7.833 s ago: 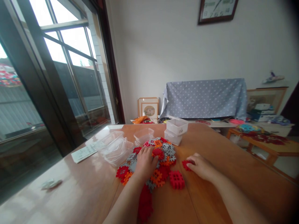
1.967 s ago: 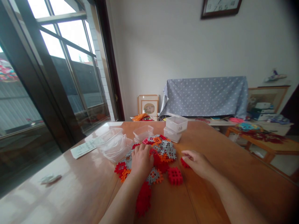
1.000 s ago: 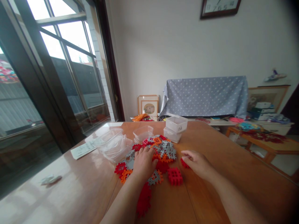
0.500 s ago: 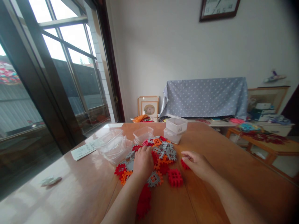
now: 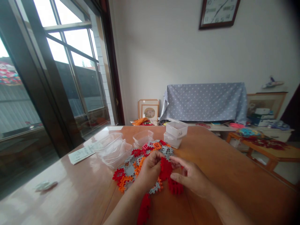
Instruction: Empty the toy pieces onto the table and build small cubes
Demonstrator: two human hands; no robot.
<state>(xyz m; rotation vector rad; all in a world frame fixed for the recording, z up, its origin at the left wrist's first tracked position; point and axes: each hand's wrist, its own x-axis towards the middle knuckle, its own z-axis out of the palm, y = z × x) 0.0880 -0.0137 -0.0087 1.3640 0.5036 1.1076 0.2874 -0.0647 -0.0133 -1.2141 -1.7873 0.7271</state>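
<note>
Between my hands, above the table, is a red notched interlocking piece (image 5: 166, 168). My left hand (image 5: 148, 172) pinches its left side, fingers closed. From the right, my right hand (image 5: 193, 178) has its thumb and forefinger at the piece's right edge; its other fingers are curled, with a bit of red showing behind them. Just below sits a red cube built from such pieces (image 5: 175, 187), partly covered. A heap of grey, orange and red interlocking pieces (image 5: 130, 170) spreads behind and left of my left hand. Another red stack (image 5: 143, 209) lies partly behind my left forearm.
Clear plastic containers (image 5: 114, 150) are piled at the left, with another clear tub (image 5: 143, 137) further back. Two whitish boxes (image 5: 177, 128) are stacked behind the heap. A paper booklet (image 5: 81, 154) and a small crumpled packet (image 5: 45, 185) lie on the wooden table (image 5: 225, 165).
My left hand has lifted off the heap and come right, now holding a red piece. My right hand has moved left to meet it. The view has tipped up slightly.
</note>
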